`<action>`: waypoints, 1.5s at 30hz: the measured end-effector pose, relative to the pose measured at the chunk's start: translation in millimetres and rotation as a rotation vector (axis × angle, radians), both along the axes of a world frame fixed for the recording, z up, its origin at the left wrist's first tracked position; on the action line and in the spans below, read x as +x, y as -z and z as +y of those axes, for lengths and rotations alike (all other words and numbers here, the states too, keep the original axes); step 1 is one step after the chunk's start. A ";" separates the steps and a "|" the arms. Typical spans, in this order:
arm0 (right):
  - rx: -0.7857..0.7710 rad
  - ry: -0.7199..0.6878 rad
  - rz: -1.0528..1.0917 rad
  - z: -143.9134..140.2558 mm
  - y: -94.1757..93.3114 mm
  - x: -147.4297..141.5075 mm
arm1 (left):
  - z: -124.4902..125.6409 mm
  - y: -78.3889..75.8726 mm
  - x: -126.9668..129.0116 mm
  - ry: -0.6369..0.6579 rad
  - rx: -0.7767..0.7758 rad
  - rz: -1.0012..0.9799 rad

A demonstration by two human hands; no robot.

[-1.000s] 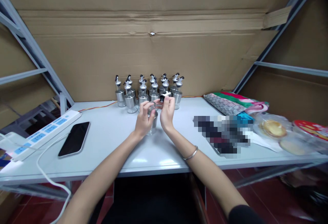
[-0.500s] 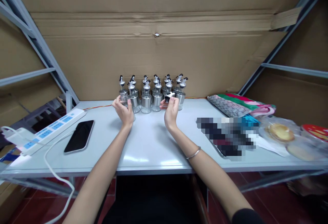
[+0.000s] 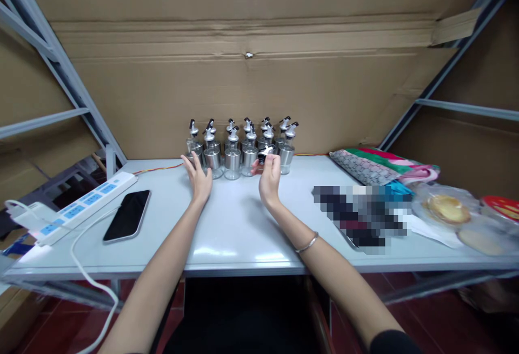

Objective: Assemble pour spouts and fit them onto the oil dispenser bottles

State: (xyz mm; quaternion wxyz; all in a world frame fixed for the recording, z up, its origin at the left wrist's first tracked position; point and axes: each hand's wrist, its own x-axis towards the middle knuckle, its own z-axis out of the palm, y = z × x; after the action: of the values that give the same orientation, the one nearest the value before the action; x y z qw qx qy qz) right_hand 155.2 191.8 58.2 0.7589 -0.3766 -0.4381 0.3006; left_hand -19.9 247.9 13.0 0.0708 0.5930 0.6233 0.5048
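Two rows of glass oil bottles [image 3: 232, 160] with steel bands and silver-and-black pour spouts stand upright on the table. At the left end of the front row is an open-necked bottle [image 3: 190, 145] without a spout, partly hidden by my left hand [image 3: 198, 182]. That hand's fingers are spread beside the bottle; whether they touch it I cannot tell. My right hand [image 3: 269, 180] pinches a loose pour spout [image 3: 265, 153] between thumb and fingers, in front of the bottles on the right side. Its black stopper end points down to the left.
A white power strip [image 3: 81, 208] with a charger and a phone [image 3: 127, 215] lie on the left. To the right are a colourful cloth pouch [image 3: 373, 166], a blurred dark item [image 3: 348, 216] and plastic-wrapped food [image 3: 448, 209]. A cardboard wall [image 3: 259, 94] rises behind the bottles.
My left hand has opened its fingers around the open-necked bottle, which now stands at the front row's left end. The right hand keeps the spout, moved only slightly.
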 end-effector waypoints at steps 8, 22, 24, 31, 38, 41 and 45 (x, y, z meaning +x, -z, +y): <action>-0.022 -0.030 -0.022 0.4 1.0 0.0 | -8.9 -7.6 4.0 -0.036 -0.096 0.182; 0.019 -0.091 -0.172 -4.0 3.7 -2.2 | -18.0 -1.7 22.5 0.248 0.002 0.444; 0.020 -0.096 -0.194 -3.7 5.1 -1.8 | -20.6 -4.1 25.0 0.244 0.032 0.413; 0.017 -0.034 -0.362 -7.4 6.4 -2.7 | -39.9 -20.4 45.4 0.537 0.382 0.437; 0.050 -0.168 -0.694 -8.4 9.2 -2.1 | -36.5 -14.2 43.4 0.522 0.424 0.330; 0.056 -0.089 -0.801 -9.0 7.1 0.2 | -38.6 -18.6 42.4 0.487 0.449 0.333; 0.094 0.081 -0.833 -10.4 1.4 4.1 | -46.3 -27.1 45.5 0.450 0.412 0.393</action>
State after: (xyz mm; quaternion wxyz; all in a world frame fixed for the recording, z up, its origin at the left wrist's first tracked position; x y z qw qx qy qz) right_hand 159.3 181.4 56.9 0.5445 -0.4477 -0.7056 0.0721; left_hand 25.6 201.5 40.1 -0.0620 0.8027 0.3643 0.4681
